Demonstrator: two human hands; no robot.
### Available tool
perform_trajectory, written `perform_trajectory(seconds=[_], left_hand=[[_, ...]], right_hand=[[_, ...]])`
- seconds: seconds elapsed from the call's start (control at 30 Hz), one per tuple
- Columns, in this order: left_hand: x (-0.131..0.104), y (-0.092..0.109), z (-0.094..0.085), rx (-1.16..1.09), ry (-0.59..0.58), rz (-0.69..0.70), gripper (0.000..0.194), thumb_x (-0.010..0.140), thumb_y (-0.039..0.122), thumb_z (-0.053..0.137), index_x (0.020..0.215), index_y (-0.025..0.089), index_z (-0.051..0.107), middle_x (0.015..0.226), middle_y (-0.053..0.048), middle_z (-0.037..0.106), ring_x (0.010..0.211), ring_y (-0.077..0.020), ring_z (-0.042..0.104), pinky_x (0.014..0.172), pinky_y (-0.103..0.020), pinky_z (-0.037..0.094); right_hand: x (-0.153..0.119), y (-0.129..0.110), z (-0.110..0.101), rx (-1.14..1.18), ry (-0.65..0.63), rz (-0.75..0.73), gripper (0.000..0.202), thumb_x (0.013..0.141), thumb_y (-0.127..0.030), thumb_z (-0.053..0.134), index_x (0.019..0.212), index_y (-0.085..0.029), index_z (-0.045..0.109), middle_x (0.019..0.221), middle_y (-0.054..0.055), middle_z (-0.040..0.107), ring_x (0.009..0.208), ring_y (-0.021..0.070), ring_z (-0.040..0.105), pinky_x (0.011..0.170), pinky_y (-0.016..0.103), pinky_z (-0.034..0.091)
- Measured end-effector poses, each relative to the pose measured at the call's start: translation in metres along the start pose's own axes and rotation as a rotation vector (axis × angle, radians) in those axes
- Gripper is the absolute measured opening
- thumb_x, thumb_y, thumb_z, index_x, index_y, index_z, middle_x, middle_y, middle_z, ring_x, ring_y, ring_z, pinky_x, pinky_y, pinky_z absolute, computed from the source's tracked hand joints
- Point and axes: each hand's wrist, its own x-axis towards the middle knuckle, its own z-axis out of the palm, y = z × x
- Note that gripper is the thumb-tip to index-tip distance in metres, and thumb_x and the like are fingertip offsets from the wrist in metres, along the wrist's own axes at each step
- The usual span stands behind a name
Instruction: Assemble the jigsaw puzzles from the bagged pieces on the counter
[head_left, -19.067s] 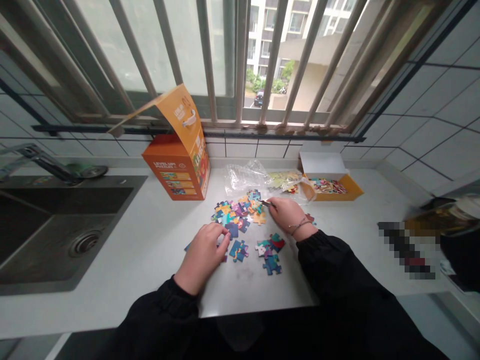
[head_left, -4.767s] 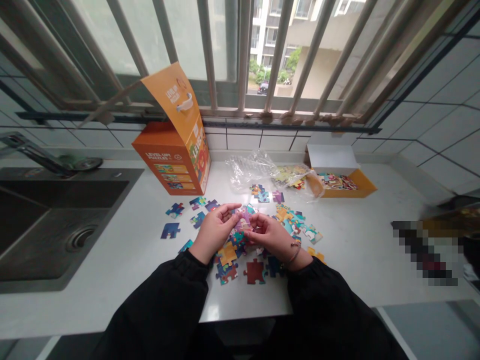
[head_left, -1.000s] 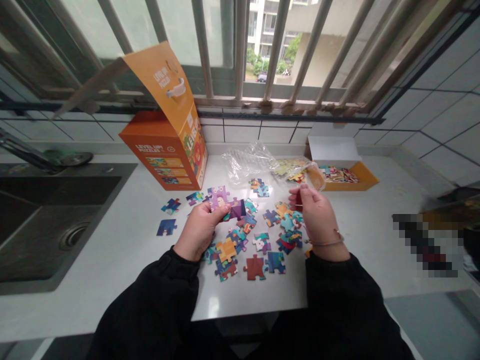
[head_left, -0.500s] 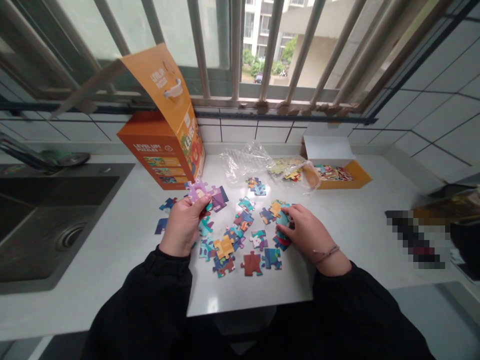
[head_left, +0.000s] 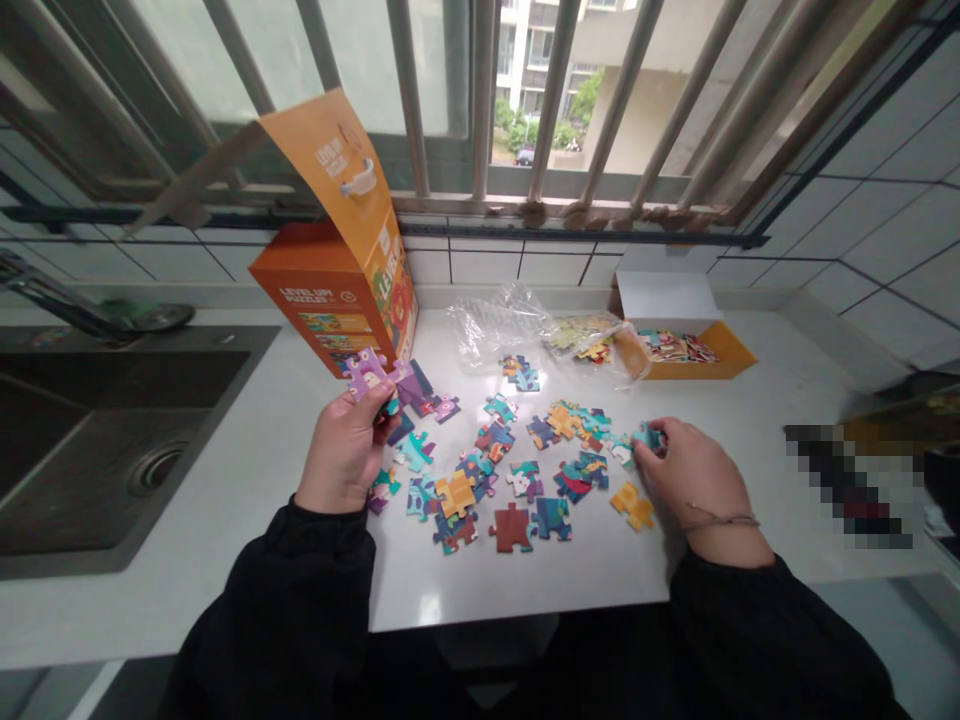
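My left hand (head_left: pixel 341 450) is closed on joined purple puzzle pieces (head_left: pixel 409 383), held up at the left side of the loose pieces. Between the thumb and fingers of my right hand (head_left: pixel 694 475) is a teal puzzle piece (head_left: pixel 648 437), low over the counter at the right. Close to that hand lie a yellow piece (head_left: pixel 632 506) and a pale teal piece (head_left: pixel 622 450). Several loose pieces are spread between my hands, among them a brown piece (head_left: pixel 512 528) and an orange-yellow piece (head_left: pixel 455 494). My left hand hides some pieces beneath it.
An orange puzzle box (head_left: pixel 315 290) stands with its flap raised at the back left, near the sink (head_left: pixel 120 450). Behind the pieces lies a clear plastic bag (head_left: pixel 499 325). A yellow box (head_left: pixel 724 352) full of pieces sits at the back right of the white counter (head_left: pixel 480 600).
My right hand has moved right with a teal piece, uncovering pieces including the yellow one. My left hand has shifted slightly left, still gripping the purple pieces.
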Motion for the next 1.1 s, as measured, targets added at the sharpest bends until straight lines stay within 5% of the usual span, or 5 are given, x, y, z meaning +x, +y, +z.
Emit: perform_trajectory(seconds=[0.2,0.47,0.63,0.83,1.1], left_hand=[[0.006,0.003,-0.013,0.007,0.020,0.022,0.042,0.059,0.040,0.101,0.078,0.017,0.071,0.073,0.003,0.065,0.062,-0.0084,0.056,0.052,-0.017,0.049],[0.000,-0.008,-0.006,0.101,-0.030,0.041,0.041,0.063,0.043,0.100,0.082,0.016,0.076,0.077,-0.001,0.075,0.065,-0.0121,0.063,0.060,-0.021,0.051],[-0.005,-0.017,-0.005,0.181,-0.105,0.046,0.044,0.068,0.046,0.099,0.092,0.013,0.082,0.089,-0.005,0.082,0.075,-0.0176,0.070,0.073,-0.027,0.056],[-0.011,-0.014,0.000,0.147,-0.174,-0.006,0.046,0.072,0.048,0.096,0.100,0.015,0.082,0.089,-0.006,0.081,0.079,-0.0206,0.073,0.078,-0.031,0.060],[-0.023,-0.011,0.003,0.388,-0.298,-0.038,0.047,0.076,0.056,0.091,0.096,0.015,0.082,0.091,-0.009,0.082,0.079,-0.0233,0.073,0.074,-0.031,0.056]], right_hand=[[0.004,-0.038,-0.004,0.055,0.074,-0.163,0.029,0.099,-0.034,0.060,0.116,-0.015,0.074,0.122,0.022,0.074,0.116,0.0376,0.068,0.102,0.050,0.052],[0.019,-0.215,-0.010,0.292,-0.167,-0.513,0.032,0.106,-0.045,0.062,0.118,-0.017,0.072,0.119,0.017,0.075,0.112,0.0323,0.068,0.099,0.044,0.054],[0.036,-0.276,0.009,0.222,-0.273,-0.480,0.033,0.101,-0.042,0.069,0.125,-0.019,0.065,0.124,0.016,0.073,0.117,0.0341,0.067,0.096,0.047,0.055],[0.045,-0.265,0.015,0.281,-0.281,-0.506,0.041,0.094,-0.028,0.074,0.132,-0.019,0.060,0.119,0.015,0.074,0.113,0.0315,0.070,0.098,0.043,0.056],[0.039,-0.177,-0.019,0.777,-0.036,-0.414,0.042,0.088,-0.027,0.075,0.128,-0.021,0.061,0.124,0.011,0.072,0.102,0.0229,0.074,0.090,0.039,0.066]])
